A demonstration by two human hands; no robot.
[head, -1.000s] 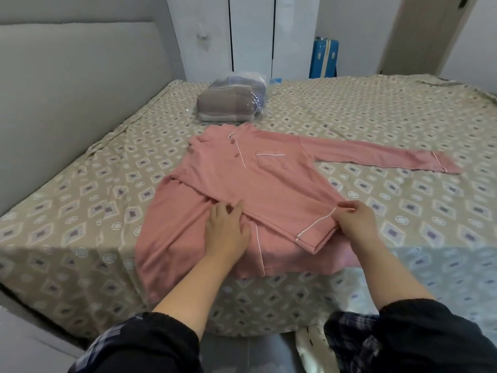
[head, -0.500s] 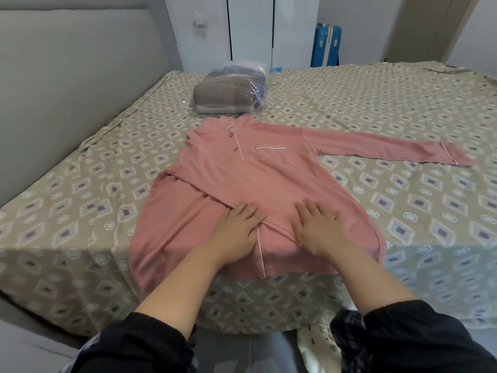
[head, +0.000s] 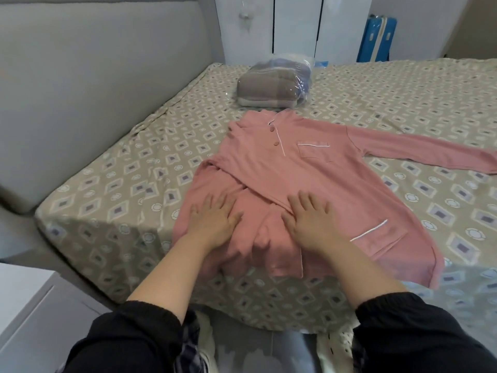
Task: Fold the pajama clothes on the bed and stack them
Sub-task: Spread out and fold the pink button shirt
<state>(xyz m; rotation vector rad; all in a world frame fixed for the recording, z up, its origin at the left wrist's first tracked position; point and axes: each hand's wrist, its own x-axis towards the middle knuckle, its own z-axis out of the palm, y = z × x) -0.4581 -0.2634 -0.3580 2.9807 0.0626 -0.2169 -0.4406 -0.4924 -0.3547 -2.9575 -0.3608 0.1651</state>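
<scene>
Head view of a pink pajama top [head: 304,181] spread face-up near the front edge of the bed [head: 129,189], collar toward the far side, one long sleeve [head: 430,154] stretched out to the right. A second pink layer [head: 215,189], probably the matching trousers though the view does not settle it, lies under the top's left side and reaches the bed edge. The left hand [head: 213,222] rests flat on this lower layer; the right hand [head: 312,222] rests flat on the top's lower hem. Both grips are wide, fingers straight and spread, pressing the cloth and holding nothing. Compared with one second ago, the right hand no longer pinches the folded-up hem corner: that corner, with its white piping [head: 368,231], now lies flat to the hand's right. Compared with half a second ago, the hands lie farther apart, the left having shifted leftward off the hem. A bagged bundle of folded cloth [head: 271,84] sits just beyond the collar, beside the grey headboard [head: 94,76].
</scene>
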